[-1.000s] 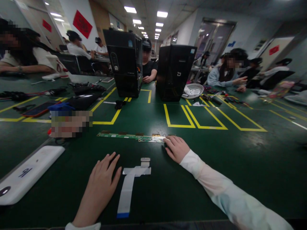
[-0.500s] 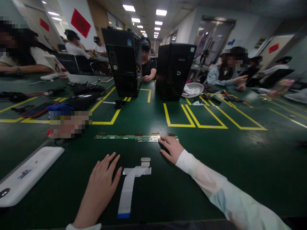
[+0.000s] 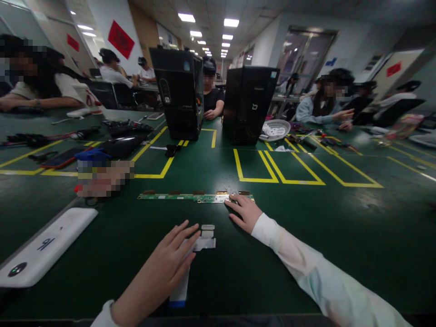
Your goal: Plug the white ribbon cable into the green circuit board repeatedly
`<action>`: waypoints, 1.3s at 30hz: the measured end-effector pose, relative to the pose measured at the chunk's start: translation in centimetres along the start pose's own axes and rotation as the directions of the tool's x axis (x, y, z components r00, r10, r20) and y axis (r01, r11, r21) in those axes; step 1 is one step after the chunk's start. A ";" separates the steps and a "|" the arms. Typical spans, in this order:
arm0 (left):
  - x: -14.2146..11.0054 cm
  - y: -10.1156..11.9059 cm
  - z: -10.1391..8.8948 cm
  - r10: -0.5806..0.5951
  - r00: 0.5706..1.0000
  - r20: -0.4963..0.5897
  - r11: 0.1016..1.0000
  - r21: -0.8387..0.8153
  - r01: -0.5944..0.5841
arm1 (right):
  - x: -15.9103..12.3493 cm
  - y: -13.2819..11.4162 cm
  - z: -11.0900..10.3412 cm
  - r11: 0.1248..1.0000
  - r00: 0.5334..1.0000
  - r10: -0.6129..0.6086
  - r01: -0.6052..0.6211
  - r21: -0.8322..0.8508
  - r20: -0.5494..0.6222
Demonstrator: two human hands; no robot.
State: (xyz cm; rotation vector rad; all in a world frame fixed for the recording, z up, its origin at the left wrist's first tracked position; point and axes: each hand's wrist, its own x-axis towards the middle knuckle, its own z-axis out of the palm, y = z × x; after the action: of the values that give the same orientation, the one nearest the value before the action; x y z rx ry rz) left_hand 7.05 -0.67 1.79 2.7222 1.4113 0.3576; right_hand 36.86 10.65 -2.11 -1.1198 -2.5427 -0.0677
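Note:
Over the white flat ribbon cable (image 3: pixel 206 243) reaches my left hand (image 3: pixel 170 259), fingers stretched out, hiding the cable's middle. Whether it touches the cable I cannot tell. The cable's connector end shows past the fingertips, and its blue-tipped end shows below the palm. Farther up the table, my right hand (image 3: pixel 244 210) lies with spread fingers on the right part of a long, narrow green circuit board (image 3: pixel 184 197). Its fingertips cover some of that end.
Two black computer towers (image 3: pixel 177 95) stand at the back, a person seated behind them. A white elongated device (image 3: pixel 47 247) lies at left. Cables and tools lie at far left, with a white basket (image 3: pixel 275 130) at right. Yellow tape (image 3: pixel 257 180) marks the green table.
My left hand has moved right, from beside the ribbon cable to over it. My right hand stays at the circuit board. The view has shifted slightly.

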 end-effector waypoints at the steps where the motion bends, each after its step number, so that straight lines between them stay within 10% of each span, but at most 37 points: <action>1: 0.5 0.4 -0.3 0.038 0.999 0.013 0.999 0.000 -0.038 | 0.0 0.1 0.2 1.000 1.000 -0.001 0.001 0.000 -0.014; 16: 8.6 2.7 1.6 0.116 0.991 0.063 0.992 0.042 -0.119 | -0.4 -0.1 -0.5 0.999 1.000 -0.006 0.006 0.036 -0.018; 39: 8.9 2.7 2.1 0.003 0.998 0.069 0.998 -0.060 0.002 | -0.7 0.6 -0.1 0.996 0.998 -0.042 0.044 0.081 -0.036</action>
State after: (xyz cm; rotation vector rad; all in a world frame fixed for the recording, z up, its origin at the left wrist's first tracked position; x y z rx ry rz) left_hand 14.65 5.09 1.75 2.6603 1.3602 0.2975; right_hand 37.77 10.58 -2.32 -1.0247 -2.5159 0.0061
